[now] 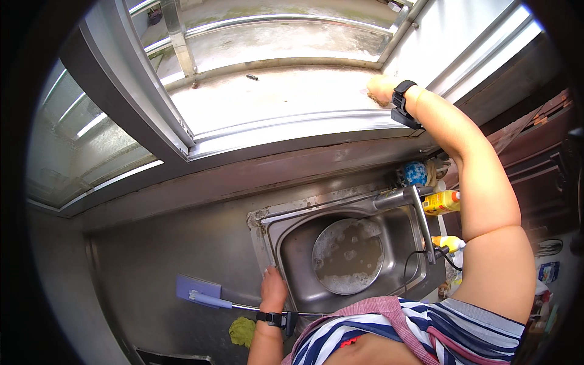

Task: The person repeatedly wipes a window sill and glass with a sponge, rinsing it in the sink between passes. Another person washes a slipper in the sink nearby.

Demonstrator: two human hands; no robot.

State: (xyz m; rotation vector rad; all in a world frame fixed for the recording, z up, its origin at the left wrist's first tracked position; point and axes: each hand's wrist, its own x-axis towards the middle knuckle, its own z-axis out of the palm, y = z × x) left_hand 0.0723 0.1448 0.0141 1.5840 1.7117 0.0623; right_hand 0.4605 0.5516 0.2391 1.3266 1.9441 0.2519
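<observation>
Stretched through the open window, my right hand [382, 88] presses down on the outer sill [273, 93] near its right end. A small brownish pad [378, 99] shows under its fingers; glare hides what it is made of. My left hand [273, 288] rests on the left rim of the stainless steel sink [296, 246], and its fingers are partly hidden. In the sink stands a round metal basin [315, 258] of murky, sudsy water [349, 260]. A purple-headed squeegee [200, 291] lies on the counter, its metal handle passing by my left wrist.
A faucet [422, 219] reaches over the sink's right side. Yellow bottles [440, 203] stand beyond it. A green cloth [242, 331] lies on the steel counter [150, 260]. Metal bars [292, 18] close off the window's outer side. A small dark object [252, 77] lies on the sill.
</observation>
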